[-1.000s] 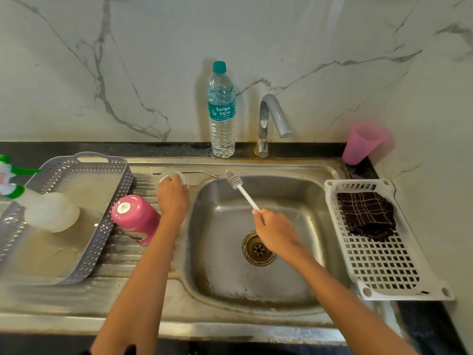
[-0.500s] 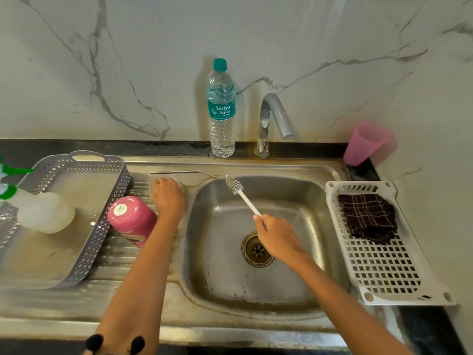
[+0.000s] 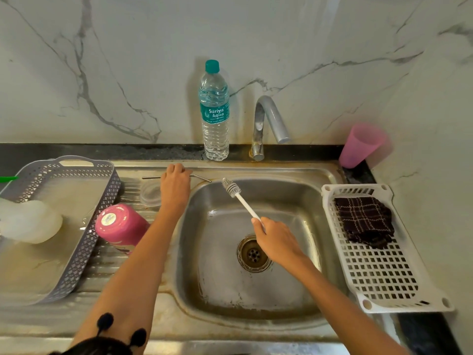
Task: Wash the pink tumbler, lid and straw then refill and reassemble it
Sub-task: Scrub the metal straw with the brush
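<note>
The pink tumbler (image 3: 121, 228) stands upside down on the ribbed drainboard, left of the sink basin (image 3: 256, 278). Its clear lid (image 3: 151, 193) lies on the drainboard just behind it. The metal straw (image 3: 151, 177) lies along the back rim of the drainboard, and my left hand (image 3: 175, 185) is curled over its middle. My right hand (image 3: 275, 243) grips the white handle of a small bristle brush (image 3: 231, 187), held over the basin with the bristles pointing up and to the left.
A grey perforated tray (image 3: 97, 226) with a white spray bottle (image 3: 30, 221) sits far left. A water bottle (image 3: 214, 111) and tap (image 3: 266, 124) stand behind the sink. A pink cup (image 3: 361, 146) and a white rack (image 3: 378, 278) holding a dark cloth (image 3: 363, 221) are on the right.
My left hand has lifted off the clear lid and moved back onto the metal straw. The lid is now uncovered. The right hand with the brush has hardly moved.
</note>
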The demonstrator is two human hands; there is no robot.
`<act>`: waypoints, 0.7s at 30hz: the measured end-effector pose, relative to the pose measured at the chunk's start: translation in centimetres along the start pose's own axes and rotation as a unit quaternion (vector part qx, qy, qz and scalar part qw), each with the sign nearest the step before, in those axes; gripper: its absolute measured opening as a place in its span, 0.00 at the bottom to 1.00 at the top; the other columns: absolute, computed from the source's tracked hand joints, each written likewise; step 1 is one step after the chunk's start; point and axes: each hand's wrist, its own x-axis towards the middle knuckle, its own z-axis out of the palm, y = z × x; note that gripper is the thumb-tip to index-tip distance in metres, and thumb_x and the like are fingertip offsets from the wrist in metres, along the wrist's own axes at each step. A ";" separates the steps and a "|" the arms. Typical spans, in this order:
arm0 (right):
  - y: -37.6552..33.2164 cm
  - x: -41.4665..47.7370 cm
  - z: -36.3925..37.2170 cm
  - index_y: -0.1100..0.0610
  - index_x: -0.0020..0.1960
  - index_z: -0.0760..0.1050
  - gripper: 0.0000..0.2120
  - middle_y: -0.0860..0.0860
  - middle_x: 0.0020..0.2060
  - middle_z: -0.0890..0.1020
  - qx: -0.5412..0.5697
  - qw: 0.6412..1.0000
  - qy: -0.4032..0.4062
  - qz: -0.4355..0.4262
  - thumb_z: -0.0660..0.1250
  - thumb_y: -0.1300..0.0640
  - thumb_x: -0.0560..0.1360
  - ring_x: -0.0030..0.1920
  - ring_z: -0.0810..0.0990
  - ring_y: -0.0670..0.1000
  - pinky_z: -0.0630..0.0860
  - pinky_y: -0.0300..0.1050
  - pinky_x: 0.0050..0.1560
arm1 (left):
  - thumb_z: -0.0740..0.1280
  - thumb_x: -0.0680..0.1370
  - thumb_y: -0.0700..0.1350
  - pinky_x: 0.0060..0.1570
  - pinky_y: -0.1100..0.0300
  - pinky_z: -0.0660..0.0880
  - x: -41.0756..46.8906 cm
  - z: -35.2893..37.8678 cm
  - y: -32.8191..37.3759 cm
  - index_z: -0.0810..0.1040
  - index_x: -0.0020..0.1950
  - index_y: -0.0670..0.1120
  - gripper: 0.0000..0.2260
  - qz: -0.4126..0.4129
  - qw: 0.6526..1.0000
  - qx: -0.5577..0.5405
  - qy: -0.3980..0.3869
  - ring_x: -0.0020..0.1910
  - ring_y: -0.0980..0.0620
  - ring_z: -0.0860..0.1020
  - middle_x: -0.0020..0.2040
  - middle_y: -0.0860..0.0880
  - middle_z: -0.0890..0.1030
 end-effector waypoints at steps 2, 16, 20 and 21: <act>0.2 0.2 -0.3 0.51 0.35 0.63 0.20 0.48 0.30 0.71 0.002 1.000 0.000 0.006 0.49 0.44 0.83 0.36 0.73 0.53 0.67 0.45 0.36 | 0.69 0.74 0.35 0.52 0.47 0.73 0.8 0.0 0.5 0.81 0.57 0.40 0.12 0.026 0.999 0.032 -0.030 0.56 0.40 0.74 0.55 0.41 0.78; 0.8 -0.1 -1.6 0.52 0.34 0.63 0.21 0.48 0.29 0.72 0.029 0.999 -0.015 0.029 0.50 0.45 0.83 0.30 0.69 0.46 0.62 0.41 0.29 | 0.68 0.76 0.43 0.50 0.58 0.71 2.8 -0.1 0.0 0.79 0.58 0.52 0.11 0.196 0.954 0.220 -0.055 0.58 0.50 0.75 0.56 0.52 0.79; 1.1 -0.1 -1.6 0.52 0.35 0.63 0.21 0.48 0.29 0.71 0.042 0.998 -0.016 0.033 0.50 0.45 0.83 0.30 0.69 0.46 0.63 0.41 0.30 | 0.73 0.70 0.46 0.45 0.59 0.70 3.0 -1.1 -0.1 0.79 0.52 0.53 0.12 0.258 0.917 0.298 -0.060 0.49 0.54 0.79 0.43 0.55 0.83; 1.2 -0.2 -1.6 0.52 0.35 0.63 0.21 0.48 0.29 0.71 0.045 0.998 -0.016 0.034 0.50 0.45 0.83 0.30 0.69 0.46 0.63 0.41 0.30 | 0.73 0.69 0.45 0.45 0.59 0.70 3.2 -1.6 -0.2 0.78 0.53 0.53 0.14 0.257 0.916 0.305 -0.051 0.49 0.54 0.78 0.43 0.55 0.82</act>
